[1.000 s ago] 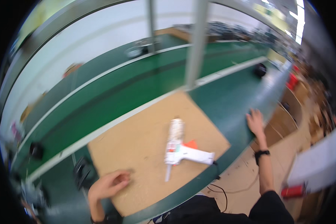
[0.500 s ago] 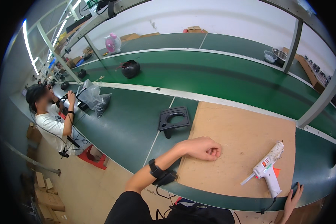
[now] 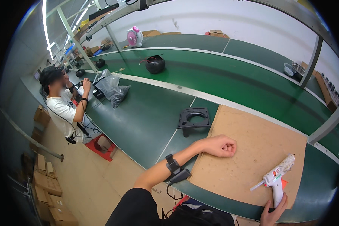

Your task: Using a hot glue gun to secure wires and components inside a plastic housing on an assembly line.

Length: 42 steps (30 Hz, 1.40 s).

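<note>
Toward the right of the cardboard sheet [image 3: 248, 137] lies a white hot glue gun [image 3: 276, 177], its nozzle pointing left and its handle toward the near edge. My right hand [image 3: 274, 214] is curled round the lower end of that handle, thumb on the left and fingers along the right side. The palm side is partly hidden. My left hand [image 3: 219, 145] rests on the cardboard in a loose fist, with nothing visible in it. Beyond it, on the green table, stands a black plastic panel [image 3: 194, 118] with a large round opening.
A clear plastic bag of dark pieces [image 3: 118, 96] lies at the left, near a seated co-worker [image 3: 64, 105]. A black round housing [image 3: 155, 64] rests on the green strip beyond the pale rail. A metal post [image 3: 326, 126] rises at the right.
My right hand has moved from the table edge onto the glue gun's handle. My left hand stays curled on the cardboard. The whole view has shifted, so the scene sits farther right.
</note>
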Each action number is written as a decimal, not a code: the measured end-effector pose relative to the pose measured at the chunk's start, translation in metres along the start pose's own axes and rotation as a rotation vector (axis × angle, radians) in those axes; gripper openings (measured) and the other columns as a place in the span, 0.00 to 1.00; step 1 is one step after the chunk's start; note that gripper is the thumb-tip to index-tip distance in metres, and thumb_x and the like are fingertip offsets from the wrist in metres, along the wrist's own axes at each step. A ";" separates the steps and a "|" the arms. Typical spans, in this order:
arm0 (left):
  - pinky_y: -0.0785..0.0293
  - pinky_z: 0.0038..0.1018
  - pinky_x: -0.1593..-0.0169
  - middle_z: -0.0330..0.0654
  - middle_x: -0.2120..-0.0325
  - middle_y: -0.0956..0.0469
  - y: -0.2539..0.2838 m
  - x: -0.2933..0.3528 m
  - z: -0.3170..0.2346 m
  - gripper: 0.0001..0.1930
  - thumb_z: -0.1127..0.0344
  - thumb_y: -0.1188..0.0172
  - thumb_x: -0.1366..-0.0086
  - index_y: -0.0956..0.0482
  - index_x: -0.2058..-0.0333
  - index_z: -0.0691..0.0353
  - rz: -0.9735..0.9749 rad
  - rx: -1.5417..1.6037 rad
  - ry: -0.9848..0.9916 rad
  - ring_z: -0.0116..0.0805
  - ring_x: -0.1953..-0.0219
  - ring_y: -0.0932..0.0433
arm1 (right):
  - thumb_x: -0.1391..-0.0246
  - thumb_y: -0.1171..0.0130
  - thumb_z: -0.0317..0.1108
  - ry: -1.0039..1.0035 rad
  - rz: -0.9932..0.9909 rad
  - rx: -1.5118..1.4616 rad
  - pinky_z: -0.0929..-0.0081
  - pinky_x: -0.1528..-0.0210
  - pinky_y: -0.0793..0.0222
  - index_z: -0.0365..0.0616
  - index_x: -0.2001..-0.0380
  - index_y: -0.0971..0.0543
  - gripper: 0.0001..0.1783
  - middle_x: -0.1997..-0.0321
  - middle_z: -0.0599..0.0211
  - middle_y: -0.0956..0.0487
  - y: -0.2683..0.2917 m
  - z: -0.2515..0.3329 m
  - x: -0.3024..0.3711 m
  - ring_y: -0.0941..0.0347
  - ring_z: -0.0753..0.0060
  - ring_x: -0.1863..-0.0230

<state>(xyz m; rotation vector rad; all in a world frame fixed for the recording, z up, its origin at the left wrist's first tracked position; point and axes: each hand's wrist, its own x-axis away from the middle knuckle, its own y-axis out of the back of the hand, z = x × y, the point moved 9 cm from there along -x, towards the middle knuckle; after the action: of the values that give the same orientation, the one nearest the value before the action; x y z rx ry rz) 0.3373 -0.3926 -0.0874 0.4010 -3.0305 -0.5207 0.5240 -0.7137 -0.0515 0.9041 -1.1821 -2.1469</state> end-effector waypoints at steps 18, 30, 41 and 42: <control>0.36 0.20 0.71 0.30 0.77 0.26 -0.002 0.000 -0.006 0.06 0.66 0.39 0.33 0.23 0.65 0.62 0.057 -0.042 0.077 0.18 0.76 0.33 | 0.65 0.43 0.22 0.026 0.040 0.079 0.52 0.58 0.28 0.41 0.33 0.35 0.47 0.64 0.47 0.21 -0.014 0.015 -0.047 0.23 0.39 0.63; 0.20 0.30 0.62 0.47 0.70 0.15 0.300 0.097 -0.048 0.12 0.66 0.37 0.40 0.19 0.60 0.66 -0.320 -0.828 0.568 0.36 0.66 0.15 | 0.68 0.42 0.25 -0.071 0.052 0.074 0.52 0.61 0.27 0.47 0.35 0.33 0.46 0.61 0.45 0.18 -0.018 0.011 -0.045 0.22 0.38 0.64; 0.24 0.47 0.44 0.53 0.37 0.36 0.491 0.138 0.109 0.41 0.64 0.31 0.47 0.40 0.36 0.63 -0.983 -1.214 0.788 0.58 0.44 0.25 | 0.68 0.43 0.25 -0.162 0.066 0.117 0.52 0.61 0.28 0.47 0.37 0.31 0.44 0.63 0.46 0.18 -0.026 0.009 -0.050 0.22 0.36 0.64; 0.24 0.47 0.44 0.53 0.37 0.36 0.488 0.134 0.114 0.41 0.64 0.31 0.47 0.40 0.36 0.63 -0.976 -1.215 0.785 0.58 0.44 0.25 | 0.67 0.44 0.24 -0.145 0.047 0.085 0.50 0.61 0.28 0.47 0.37 0.31 0.44 0.63 0.43 0.19 -0.025 0.009 -0.050 0.23 0.34 0.63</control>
<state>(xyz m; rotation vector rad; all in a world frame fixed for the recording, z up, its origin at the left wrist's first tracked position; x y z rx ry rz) 0.0787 0.0531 -0.0326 1.4241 -1.2359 -1.5387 0.5460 -0.6613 -0.0544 0.7583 -1.3613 -2.1689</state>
